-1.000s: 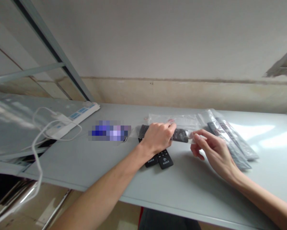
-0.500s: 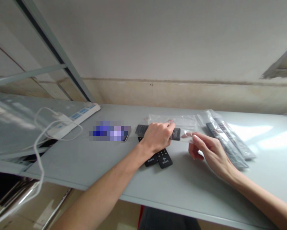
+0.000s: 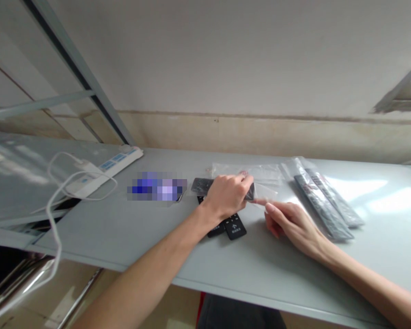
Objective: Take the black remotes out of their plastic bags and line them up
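Grey tabletop (image 3: 140,237): reaches out beneath and to either side of both hands
White power strip (image 3: 119,161): far left of the left hand (image 3: 227,196), at the tabletop's left end
Pixelated flat item (image 3: 157,188): left of the left hand
Black remotes (image 3: 236,228): two, partly covered by the left hand
Clear bag (image 3: 265,173): just beyond the left hand
Bagged items (image 3: 318,208): two, probably remotes, right of the right hand (image 3: 296,226)
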{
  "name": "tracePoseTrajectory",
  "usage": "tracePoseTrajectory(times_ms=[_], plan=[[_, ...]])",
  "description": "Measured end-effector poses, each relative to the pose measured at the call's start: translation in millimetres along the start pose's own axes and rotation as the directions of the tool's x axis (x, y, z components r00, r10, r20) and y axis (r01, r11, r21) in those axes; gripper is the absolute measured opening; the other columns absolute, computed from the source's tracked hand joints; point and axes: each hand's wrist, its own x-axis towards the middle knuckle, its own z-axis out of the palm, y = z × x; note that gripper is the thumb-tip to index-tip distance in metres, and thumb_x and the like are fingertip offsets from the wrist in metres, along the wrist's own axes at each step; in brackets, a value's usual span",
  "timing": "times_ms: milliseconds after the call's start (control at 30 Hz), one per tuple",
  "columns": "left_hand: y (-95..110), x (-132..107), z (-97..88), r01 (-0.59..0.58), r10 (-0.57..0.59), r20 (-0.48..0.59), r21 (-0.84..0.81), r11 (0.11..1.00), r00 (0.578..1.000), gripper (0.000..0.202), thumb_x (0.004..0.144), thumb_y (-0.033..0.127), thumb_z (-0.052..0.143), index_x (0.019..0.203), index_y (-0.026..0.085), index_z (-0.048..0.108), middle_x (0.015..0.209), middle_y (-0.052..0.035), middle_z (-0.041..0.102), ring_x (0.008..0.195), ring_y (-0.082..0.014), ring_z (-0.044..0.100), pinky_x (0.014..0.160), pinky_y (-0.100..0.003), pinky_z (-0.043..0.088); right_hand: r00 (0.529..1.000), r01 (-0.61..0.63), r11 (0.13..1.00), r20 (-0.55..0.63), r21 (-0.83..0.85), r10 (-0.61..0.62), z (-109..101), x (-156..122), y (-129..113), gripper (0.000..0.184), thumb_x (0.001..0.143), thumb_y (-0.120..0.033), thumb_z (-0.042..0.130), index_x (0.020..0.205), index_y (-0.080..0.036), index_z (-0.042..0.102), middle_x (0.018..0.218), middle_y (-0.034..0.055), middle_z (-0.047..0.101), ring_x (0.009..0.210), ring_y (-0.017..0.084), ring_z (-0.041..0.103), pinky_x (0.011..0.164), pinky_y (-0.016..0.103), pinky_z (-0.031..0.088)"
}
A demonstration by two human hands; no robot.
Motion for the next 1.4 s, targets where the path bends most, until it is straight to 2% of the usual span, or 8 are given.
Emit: tracePoseTrajectory(times_ms=[167,300,533,600,667,767,1133,1400], plan=[[0.3,-0.2,0.7,0.015,-0.016,-0.013,-0.027,1.000,1.000,0.026,0.091,0.015,0.060,0.116,0.014,0.067,0.104,-0.0110,0.079,0.093,-0.0255,0.076,0.070,-0.034,0.048,0.989,0.043,0.999,-0.143,-0.010,-0.044,0.9,-1.0,1.2,0.064,0.107,-0.068,0.044,0.066,-0.021,0.058,0.056,-0.0011,0.051,0.052,0.012,0.042,0.054,0.030,0.034],[-1.4,-0.7,0.2,0.051,-0.052,-0.016,-0.037,0.998,0.999,0.032,0.089,0.010,0.059,0.119,0.014,0.067,0.106,-0.0099,0.080,0.094,-0.0258,0.076,0.072,-0.034,0.048,0.973,0.059,0.998,-0.223,0.032,-0.050,-1.9,-2.9,3.9,0.055,0.108,-0.064,0.046,0.091,-0.018,0.072,0.060,-0.0031,0.051,0.053,0.012,0.042,0.054,0.029,0.034],[-1.4,-0.7,-0.6,0.046,-0.046,-0.017,-0.033,0.998,0.999,0.033,0.090,0.012,0.060,0.122,0.012,0.066,0.108,-0.0105,0.080,0.095,-0.0263,0.077,0.071,-0.034,0.049,0.985,0.046,0.999,-0.164,0.006,-0.044,-3.6,-1.9,6.6,0.064,0.107,-0.066,0.045,0.066,-0.019,0.063,0.058,0.0000,0.056,0.054,0.013,0.045,0.056,0.029,0.036],[-1.1,-0.7,-1.0,0.045,-0.046,-0.016,-0.029,0.999,0.999,0.033,0.089,0.012,0.060,0.122,0.012,0.067,0.108,-0.0108,0.080,0.095,-0.0262,0.077,0.072,-0.034,0.049,0.987,0.033,0.999,-0.158,0.020,-0.030,-3.4,-1.8,7.0,0.062,0.107,-0.066,0.046,0.078,-0.018,0.071,0.058,-0.0010,0.055,0.054,0.013,0.044,0.057,0.029,0.036],[-0.9,-0.7,-0.9,0.045,-0.045,-0.011,-0.030,0.999,0.999,0.035,0.089,0.012,0.059,0.123,0.012,0.067,0.108,-0.0110,0.081,0.096,-0.0264,0.078,0.072,-0.035,0.050,0.991,0.009,0.999,-0.131,0.037,-0.004,-3.0,-1.6,7.0,0.060,0.107,-0.066,0.047,0.102,-0.015,0.078,0.059,-0.0026,0.053,0.055,0.014,0.044,0.056,0.029,0.036],[-0.8,-1.0,0.7,0.034,-0.034,-0.010,-0.032,0.999,0.999,0.034,0.090,0.012,0.058,0.123,0.013,0.067,0.109,-0.0112,0.080,0.097,-0.0258,0.077,0.073,-0.034,0.051,0.997,-0.014,0.998,-0.076,0.055,0.018,-2.1,-0.6,6.2,0.067,0.106,-0.067,0.047,0.130,-0.012,0.074,0.059,-0.0036,0.052,0.055,0.014,0.042,0.056,0.029,0.035],[-1.6,-0.8,3.8,0.032,-0.033,-0.019,-0.046,0.998,0.999,0.030,0.092,0.015,0.057,0.121,0.014,0.068,0.107,-0.0106,0.081,0.096,-0.0259,0.078,0.072,-0.034,0.050,1.000,-0.005,0.997,-0.027,0.073,0.007,-1.5,1.7,6.4,0.074,0.107,-0.067,0.045,0.148,-0.009,0.066,0.061,-0.0030,0.053,0.056,0.014,0.043,0.057,0.029,0.037],[-1.8,-1.0,4.3,0.037,-0.038,-0.029,-0.042,0.998,0.999,0.030,0.093,0.015,0.055,0.121,0.014,0.068,0.109,-0.0111,0.081,0.096,-0.0244,0.077,0.072,-0.033,0.051,0.999,0.035,0.997,-0.034,0.072,-0.032,-0.8,2.2,4.7,0.072,0.107,-0.066,0.045,0.147,-0.009,0.067,0.060,-0.0025,0.054,0.054,0.014,0.045,0.054,0.028,0.038]])
